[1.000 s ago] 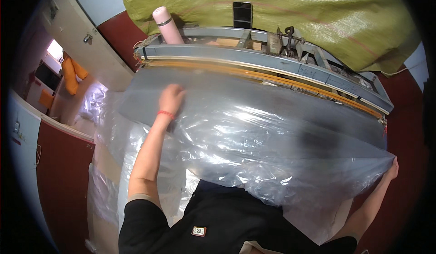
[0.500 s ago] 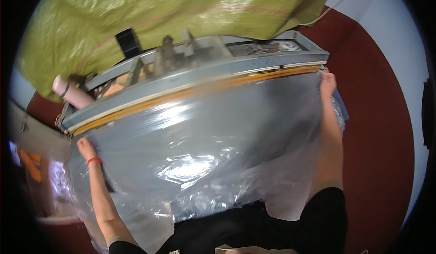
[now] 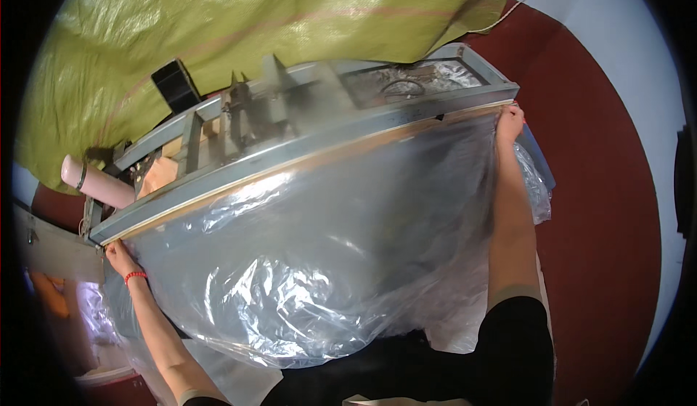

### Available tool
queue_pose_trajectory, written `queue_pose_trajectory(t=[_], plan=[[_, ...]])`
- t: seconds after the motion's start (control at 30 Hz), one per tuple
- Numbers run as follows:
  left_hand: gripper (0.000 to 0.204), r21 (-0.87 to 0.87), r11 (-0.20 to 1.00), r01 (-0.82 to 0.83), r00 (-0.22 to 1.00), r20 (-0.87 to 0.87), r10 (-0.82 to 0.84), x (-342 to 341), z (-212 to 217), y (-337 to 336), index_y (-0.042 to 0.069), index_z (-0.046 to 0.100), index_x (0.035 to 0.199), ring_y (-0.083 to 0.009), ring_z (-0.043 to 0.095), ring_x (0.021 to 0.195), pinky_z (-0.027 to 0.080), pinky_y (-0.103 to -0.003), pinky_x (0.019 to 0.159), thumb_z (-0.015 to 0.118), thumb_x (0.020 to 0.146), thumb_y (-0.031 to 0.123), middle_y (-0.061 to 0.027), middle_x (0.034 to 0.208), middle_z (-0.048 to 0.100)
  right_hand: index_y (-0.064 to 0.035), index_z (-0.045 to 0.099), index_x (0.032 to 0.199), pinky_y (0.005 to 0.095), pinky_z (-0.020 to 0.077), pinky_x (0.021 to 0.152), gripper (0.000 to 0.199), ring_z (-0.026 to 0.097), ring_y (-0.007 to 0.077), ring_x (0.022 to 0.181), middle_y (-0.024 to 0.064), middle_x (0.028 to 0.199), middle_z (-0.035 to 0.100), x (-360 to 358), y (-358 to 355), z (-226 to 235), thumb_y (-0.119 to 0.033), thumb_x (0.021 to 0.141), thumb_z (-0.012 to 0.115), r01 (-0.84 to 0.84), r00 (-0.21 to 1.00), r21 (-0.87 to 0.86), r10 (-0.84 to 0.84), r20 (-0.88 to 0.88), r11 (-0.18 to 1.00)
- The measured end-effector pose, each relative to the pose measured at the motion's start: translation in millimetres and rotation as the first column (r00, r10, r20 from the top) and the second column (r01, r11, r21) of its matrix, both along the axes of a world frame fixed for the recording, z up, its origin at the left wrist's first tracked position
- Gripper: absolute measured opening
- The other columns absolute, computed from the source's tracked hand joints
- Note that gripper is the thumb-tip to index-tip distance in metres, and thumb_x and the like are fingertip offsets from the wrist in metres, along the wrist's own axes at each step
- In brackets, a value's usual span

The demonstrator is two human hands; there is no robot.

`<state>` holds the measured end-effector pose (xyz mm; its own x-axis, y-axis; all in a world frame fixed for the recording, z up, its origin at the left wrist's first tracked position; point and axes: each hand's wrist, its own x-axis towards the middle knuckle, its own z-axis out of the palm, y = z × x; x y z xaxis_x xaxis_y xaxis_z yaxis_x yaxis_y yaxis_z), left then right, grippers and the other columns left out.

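Clear plastic sheet (image 3: 319, 261), wide and glossy, fills the middle of the frame, stretched between both arms and sagging in wrinkles toward the lower centre. Its top edge runs along the long grey metal machine (image 3: 305, 148) that crosses the picture from lower left to upper right, just against a thin orange strip on the machine's front rail.

At the lower left, the left hand (image 3: 118, 256), with a red band at the wrist, is closed on the sheet's corner at the end of the rail. At the upper right, the right hand (image 3: 510, 121) pinches the opposite corner against the far end of the rail, fingers curled over the film. Both arms are fully extended, so the sheet lies taut between the two hands.

Judging from this, the step in hand is aligning the film's edge on the rail; the next move would call for keeping both corners level and the edge free of folds.

Behind the machine hangs a yellow-green woven tarp (image 3: 239, 35); a pale pink cylinder (image 3: 98, 182) lies at the left end.
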<state>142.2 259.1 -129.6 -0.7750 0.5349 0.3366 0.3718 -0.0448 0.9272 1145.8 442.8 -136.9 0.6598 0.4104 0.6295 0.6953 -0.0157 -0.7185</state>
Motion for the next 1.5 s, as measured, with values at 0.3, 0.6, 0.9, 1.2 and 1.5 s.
queue_pose_trajectory(t=[0.3,0.6,0.9,1.2,1.5], plan=[[0.034,-0.258,0.962,0.089,0.985,0.167,-0.047,8,44,-39,0.008,0.050,0.069,-0.0099,0.048,0.054,0.040,-0.024,0.047,0.043,0.090,0.034,-0.0001,0.064,0.051,-0.0036,0.053,0.079,0.0264,0.0416,0.047,0.018,0.050,0.0118,0.048,0.0056,0.064,0.056,-48,-36,43,-0.020,0.082,0.059,-0.276,0.884,0.027,0.265,-0.387,0.961],[0.024,-0.368,0.851,0.375,0.926,0.189,-0.326,102,96,-95,0.016,0.054,0.071,-0.0019,0.031,0.052,0.023,-0.018,0.045,0.051,0.088,0.032,0.0101,0.061,0.039,-0.0174,0.065,0.091,0.0390,0.0470,0.075,0.019,0.060,0.0290,0.085,0.0096,0.090,0.064,52,-163,66,-0.029,0.079,0.055,0.329,0.930,-0.382,-0.227,0.288,0.864],[0.011,-0.094,0.614,0.784,0.597,0.387,-0.703,268,177,-125,0.013,0.057,0.077,0.0007,0.038,0.054,0.028,-0.016,0.046,0.064,0.079,0.022,0.0103,0.064,0.048,-0.0056,0.058,0.105,0.0272,0.0444,0.076,0.026,0.055,0.0136,0.085,0.0068,0.097,0.060,-184,-159,162,-0.017,0.082,0.059,-0.404,0.905,-0.094,0.412,0.102,0.910],[0.014,-0.144,0.524,0.840,0.540,0.330,-0.774,296,215,-162,0.006,0.053,0.076,-0.0045,0.044,0.055,0.035,-0.018,0.047,0.064,0.079,0.015,0.0034,0.062,0.049,-0.0021,0.059,0.098,0.0297,0.0444,0.080,0.031,0.056,0.0219,0.091,0.0095,0.096,0.059,-515,-235,201,-0.004,0.068,0.067,-0.916,-0.400,-0.064,0.904,0.149,-0.395],[0.021,-0.172,0.875,0.452,0.422,-0.823,-0.380,297,198,-163,0.004,0.051,0.073,-0.0177,0.050,0.053,0.040,-0.027,0.046,0.069,0.063,-0.001,-0.0061,0.065,0.051,-0.0039,0.060,0.094,0.0166,0.0348,0.048,0.015,0.044,0.0014,0.055,-0.0028,0.068,0.054,-551,-270,168,-0.015,0.085,0.057,-0.826,-0.557,0.352,0.548,-0.624,-0.440]])
